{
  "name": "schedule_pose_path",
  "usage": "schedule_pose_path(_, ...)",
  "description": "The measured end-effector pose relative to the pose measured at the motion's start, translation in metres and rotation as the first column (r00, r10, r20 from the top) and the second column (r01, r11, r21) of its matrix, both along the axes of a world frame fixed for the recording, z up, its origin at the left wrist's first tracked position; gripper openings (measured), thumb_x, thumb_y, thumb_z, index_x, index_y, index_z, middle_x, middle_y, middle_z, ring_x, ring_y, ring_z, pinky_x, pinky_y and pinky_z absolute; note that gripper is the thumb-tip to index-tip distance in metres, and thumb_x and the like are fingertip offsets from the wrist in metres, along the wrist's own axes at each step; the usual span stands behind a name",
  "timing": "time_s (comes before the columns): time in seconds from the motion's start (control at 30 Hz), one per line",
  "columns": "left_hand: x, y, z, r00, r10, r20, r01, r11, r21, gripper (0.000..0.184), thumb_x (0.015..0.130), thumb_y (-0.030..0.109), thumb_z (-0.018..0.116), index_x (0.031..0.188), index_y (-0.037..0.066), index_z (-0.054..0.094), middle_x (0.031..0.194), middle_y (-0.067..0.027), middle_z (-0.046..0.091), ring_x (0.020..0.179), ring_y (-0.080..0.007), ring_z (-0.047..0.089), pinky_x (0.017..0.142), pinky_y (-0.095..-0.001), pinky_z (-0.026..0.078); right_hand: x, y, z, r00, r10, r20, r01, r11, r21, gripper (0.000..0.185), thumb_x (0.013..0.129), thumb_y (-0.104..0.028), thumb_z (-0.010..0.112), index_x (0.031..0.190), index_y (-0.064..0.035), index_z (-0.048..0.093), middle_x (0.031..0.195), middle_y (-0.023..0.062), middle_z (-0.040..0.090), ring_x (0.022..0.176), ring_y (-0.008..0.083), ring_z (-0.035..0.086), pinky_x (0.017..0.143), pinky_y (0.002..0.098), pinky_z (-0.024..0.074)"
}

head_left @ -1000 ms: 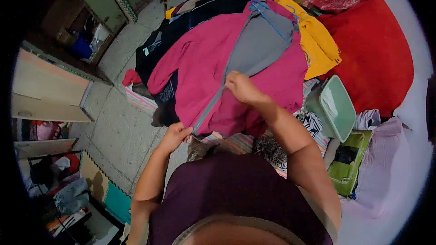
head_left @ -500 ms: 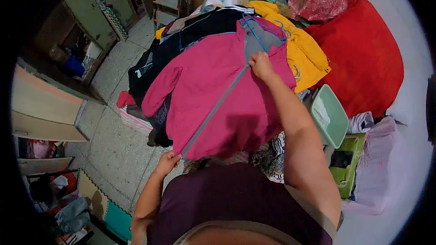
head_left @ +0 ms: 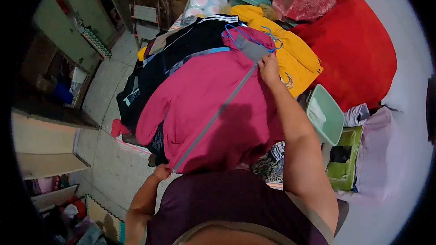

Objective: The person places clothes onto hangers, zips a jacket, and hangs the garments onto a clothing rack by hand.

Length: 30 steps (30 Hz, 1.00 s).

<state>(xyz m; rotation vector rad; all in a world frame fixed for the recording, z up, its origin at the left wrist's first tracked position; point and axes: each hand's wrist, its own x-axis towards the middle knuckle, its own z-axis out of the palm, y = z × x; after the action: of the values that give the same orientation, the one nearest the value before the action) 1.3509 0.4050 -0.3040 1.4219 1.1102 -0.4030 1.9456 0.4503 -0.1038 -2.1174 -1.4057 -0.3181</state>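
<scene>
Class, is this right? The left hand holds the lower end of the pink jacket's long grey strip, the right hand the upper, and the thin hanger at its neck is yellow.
The hanger is blue, not yellow, as the head view shows. The left hand does hold the lower end of the grey strip, the right hand the upper.

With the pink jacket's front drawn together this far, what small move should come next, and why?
Probably slide the right hand slightly up, keeping the left hand at the hem: the gray strip runs straight between them, but gray lining shows at the open neck of the pink jacket.
</scene>
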Motion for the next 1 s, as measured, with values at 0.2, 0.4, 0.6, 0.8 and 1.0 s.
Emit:
schedule_pose_path(0.2,0.1,0.1,0.071,0.781,-0.599,-0.174,0.62,0.714,0.327,0.035,0.079,0.039,0.06,0.097,0.009,0.063,0.085,-0.0102,0.063,0.076,-0.021,0.059,0.072,-0.0329,0.047,-0.018,-0.003,0.013,0.979,0.082,-0.189,-0.062,0.992,0.112,0.015,0.073,-0.014,0.062,0.074,0.0003,0.057,0.078,0.0173,0.053,0.075,0.0324,0.054,0.069,0.0386,0.0434)
schedule_pose_path(0.4,0.29,0.198,0.165,0.752,-0.087,0.653,-0.04,0.983,0.177,0.021,0.089,0.025,0.05,0.091,0.005,0.057,0.068,0.0004,0.052,0.061,-0.0098,0.049,0.056,-0.024,0.041,0.036,0.003,-0.014,0.652,-0.028,-0.758,0.356,0.894,0.273,0.018,0.078,-0.015,0.06,0.084,0.0019,0.061,0.075,0.0104,0.061,0.069,0.0175,0.057,0.065,0.0282,0.0447)
schedule_pose_path(0.6,0.408,0.192,0.188,0.677,-0.083,0.732,-0.076,0.981,0.181,0.026,0.088,0.018,0.051,0.11,0.004,0.053,0.082,-0.0053,0.056,0.07,-0.0132,0.054,0.064,-0.0256,0.045,0.064,0.001,-0.028,0.625,-0.178,-0.76,0.447,0.879,0.163,0.018,0.077,-0.012,0.058,0.088,0.0027,0.061,0.08,0.0129,0.063,0.072,0.0215,0.059,0.067,0.0316,0.0462)
schedule_pose_path(0.8,0.452,0.185,0.199,0.618,-0.598,0.511,-0.084,0.596,0.799,0.034,0.082,0.008,0.049,0.116,0.008,0.051,0.111,-0.015,0.052,0.102,-0.0339,0.05,0.084,-0.0363,0.043,-0.004,0.009,0.003,0.941,-0.14,-0.306,0.144,0.99,-0.013,0.023,0.075,-0.018,0.06,0.092,-0.0021,0.06,0.089,0.0205,0.06,0.08,0.0354,0.059,0.07,0.0413,0.0465)
schedule_pose_path(1.0,0.481,0.186,0.174,0.635,-0.679,0.369,0.013,0.487,0.873,0.03,0.08,0.011,0.049,0.109,0.011,0.055,0.103,-0.015,0.053,0.094,-0.035,0.053,0.077,-0.042,0.045,-0.015,0.018,-0.016,0.986,-0.077,-0.148,0.063,0.993,-0.097,0.016,0.076,-0.017,0.059,0.075,-0.0013,0.056,0.077,0.0201,0.057,0.075,0.0369,0.056,0.062,0.045,0.0435)
